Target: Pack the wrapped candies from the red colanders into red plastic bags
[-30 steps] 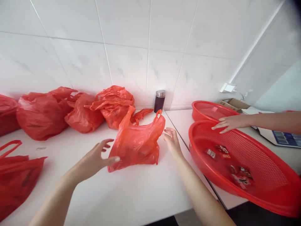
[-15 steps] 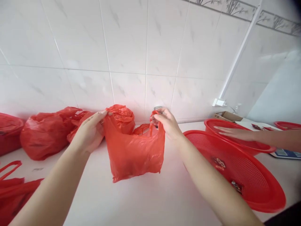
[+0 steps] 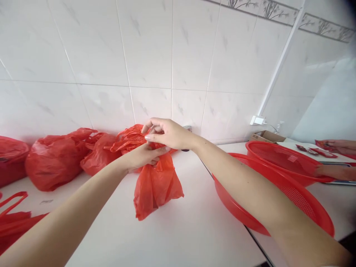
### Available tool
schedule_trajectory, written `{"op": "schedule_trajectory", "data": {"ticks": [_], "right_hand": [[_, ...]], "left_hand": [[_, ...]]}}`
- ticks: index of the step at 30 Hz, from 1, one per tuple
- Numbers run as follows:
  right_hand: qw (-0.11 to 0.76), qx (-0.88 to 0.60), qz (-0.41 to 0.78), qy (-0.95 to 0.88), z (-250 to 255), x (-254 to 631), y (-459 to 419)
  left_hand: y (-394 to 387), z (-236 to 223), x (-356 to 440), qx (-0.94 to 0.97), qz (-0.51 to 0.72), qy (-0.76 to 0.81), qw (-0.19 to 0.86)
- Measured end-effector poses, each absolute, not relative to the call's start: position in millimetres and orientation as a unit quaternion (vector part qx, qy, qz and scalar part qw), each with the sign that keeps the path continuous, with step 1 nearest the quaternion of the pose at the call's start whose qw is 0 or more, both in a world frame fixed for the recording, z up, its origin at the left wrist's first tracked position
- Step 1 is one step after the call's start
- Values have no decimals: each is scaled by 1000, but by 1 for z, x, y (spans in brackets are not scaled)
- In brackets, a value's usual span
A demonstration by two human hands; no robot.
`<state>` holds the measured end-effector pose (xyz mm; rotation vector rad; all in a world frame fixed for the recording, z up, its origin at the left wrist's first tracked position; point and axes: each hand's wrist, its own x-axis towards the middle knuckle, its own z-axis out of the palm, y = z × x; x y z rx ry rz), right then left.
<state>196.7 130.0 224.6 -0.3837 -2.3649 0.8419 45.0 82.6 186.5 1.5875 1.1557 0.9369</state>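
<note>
A small red plastic bag point(image 3: 157, 189) hangs just above the white table, its neck gathered together. My left hand point(image 3: 146, 154) is closed around that neck, with the thumb pointing right. Crossing over it from the right, my right hand point(image 3: 167, 133) has its fingers curled and the thumb bent in; whether a bag handle lies between them is hidden. Crumpled red plastic bags point(image 3: 129, 139) lie right behind both hands, against the tiled wall.
Filled red bags point(image 3: 55, 159) line the wall at left, and another bag point(image 3: 19, 230) lies at front left. Two red mesh baskets point(image 3: 233, 207) stand at right. Beyond them are a cardboard box point(image 3: 268, 136), small packets point(image 3: 308, 150) and another person's hand point(image 3: 340, 145).
My hands have come together, my right hand crossing left above my left. The bag, held wide before, is now bunched at the neck. The other person's hand has moved off the far basket's near rim.
</note>
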Motion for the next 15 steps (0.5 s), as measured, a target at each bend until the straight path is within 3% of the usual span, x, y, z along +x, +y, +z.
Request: {"op": "schedule_trajectory", "data": {"ticks": [3, 7, 10, 15], "right_hand": [[396, -171, 323, -842, 201, 198, 138], [415, -243, 383, -789, 166, 211, 136], [489, -245, 375, -748, 155, 216, 111], [458, -134, 361, -801, 153, 218, 78]], "left_hand": [[87, 181, 44, 594, 426, 475, 489], [86, 174, 34, 600, 411, 464, 506], [85, 169, 28, 620, 392, 447, 512], [80, 171, 23, 696, 343, 425, 466]]}}
